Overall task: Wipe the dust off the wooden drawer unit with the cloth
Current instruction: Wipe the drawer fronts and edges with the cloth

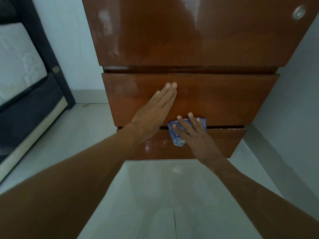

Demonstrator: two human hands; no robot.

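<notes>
**Both hands flat on the drawer fronts, cloth under the right**

The wooden drawer unit (189, 40) stood against a pale wall (69, 49), seen from above and in front. Its glossy top (172, 37) carried pale, dusty smears along the left side and toward the far right. A small round whitish object (299, 12) sat near the far right corner of the top; what it was could not be told.

The left hand (151, 112) lay flat against the upper drawer front (215, 99). Its fingers were straight and close together, tips pointing up, holding nothing.

The right hand (195, 137) was just to the right of it and lower. It pressed a blue cloth (177, 139) against the unit with straight, slightly spread fingers. The cloth was bunched under the palm. It lay across the dark gap between the upper drawer front and the lower drawer front (221, 142), with its edges showing to the left of the hand and past the fingertips. White specks and streaks marked the lower drawer front just left of the cloth.

A grey tiled floor (146, 187) ran under both forearms. At the far left stood a bed (20, 66) with a pale mattress in a dark frame.
</notes>
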